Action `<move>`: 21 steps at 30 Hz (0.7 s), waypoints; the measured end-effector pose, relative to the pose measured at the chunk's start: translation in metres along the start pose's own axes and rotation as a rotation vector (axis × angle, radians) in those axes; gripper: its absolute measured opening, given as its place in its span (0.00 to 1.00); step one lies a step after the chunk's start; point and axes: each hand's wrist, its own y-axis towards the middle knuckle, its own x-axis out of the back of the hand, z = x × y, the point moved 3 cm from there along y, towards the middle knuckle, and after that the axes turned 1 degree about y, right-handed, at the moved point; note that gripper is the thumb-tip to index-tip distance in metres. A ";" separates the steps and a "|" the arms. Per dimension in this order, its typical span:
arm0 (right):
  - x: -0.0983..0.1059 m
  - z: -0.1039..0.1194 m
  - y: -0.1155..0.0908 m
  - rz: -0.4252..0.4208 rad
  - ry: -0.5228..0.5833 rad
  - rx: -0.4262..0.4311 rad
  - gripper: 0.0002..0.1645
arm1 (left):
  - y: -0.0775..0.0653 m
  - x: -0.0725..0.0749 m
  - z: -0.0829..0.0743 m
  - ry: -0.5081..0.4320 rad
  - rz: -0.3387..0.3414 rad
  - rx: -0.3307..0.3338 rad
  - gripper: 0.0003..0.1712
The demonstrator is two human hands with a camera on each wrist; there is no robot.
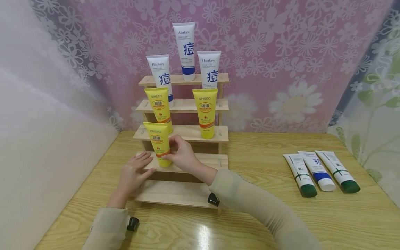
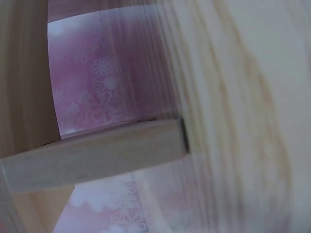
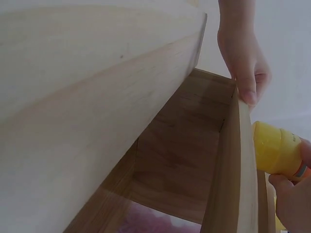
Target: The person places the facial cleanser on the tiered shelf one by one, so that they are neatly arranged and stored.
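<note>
My right hand (image 1: 184, 154) pinches the lower part of a yellow squeeze tube (image 1: 157, 137), which stands cap-down at the left of the second-lowest step. In the right wrist view its cap (image 3: 267, 145) is right at the step's edge, fingers around the tube. My left hand (image 1: 134, 173) grips the left end of that step on the wooden tiered stand (image 1: 175, 192), thumb along the front edge and fingers on top. Two more yellow tubes (image 1: 205, 113) stand one step higher. In the left wrist view only the stand's boards (image 2: 97, 160) show; the hand is hidden there.
White-and-blue tubes (image 1: 187, 50) stand upright on the upper steps. At the right of the wooden table (image 1: 256, 166) lie two white tubes with green caps (image 1: 339, 172) and a white-and-blue tube (image 1: 317, 170) between them. A pink floral cloth (image 1: 259, 69) hangs behind.
</note>
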 end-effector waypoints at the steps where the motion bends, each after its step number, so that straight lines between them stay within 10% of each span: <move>1: 0.000 0.000 0.000 0.001 -0.001 -0.002 0.24 | 0.000 0.000 0.000 0.002 0.002 0.004 0.26; 21: -0.001 -0.005 0.004 0.037 -0.003 -0.008 0.24 | -0.001 -0.001 0.002 -0.004 0.001 0.015 0.26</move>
